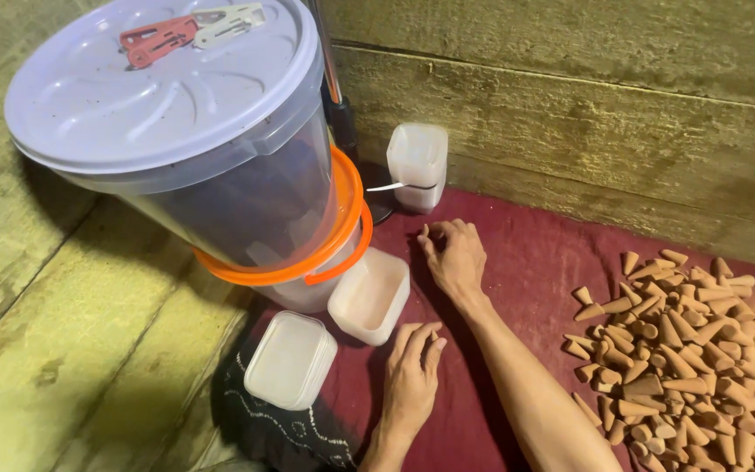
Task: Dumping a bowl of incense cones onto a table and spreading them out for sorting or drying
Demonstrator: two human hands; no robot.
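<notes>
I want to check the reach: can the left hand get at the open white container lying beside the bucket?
Probably yes. The left hand rests on the red cloth just below the open white container, with only bare cloth between them. The closed container lies to the side, not in the path.

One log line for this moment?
left hand: empty, on red cloth | right hand: empty, on cloth | open tub nearby | cones untouched

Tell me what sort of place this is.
Probably a small home workshop at floor level: a heap of tan clay-coloured cones lies loose on a dark red cloth, rough wooden plank walls stand behind, and plastic tubs sit beside a lidded bucket.
</notes>
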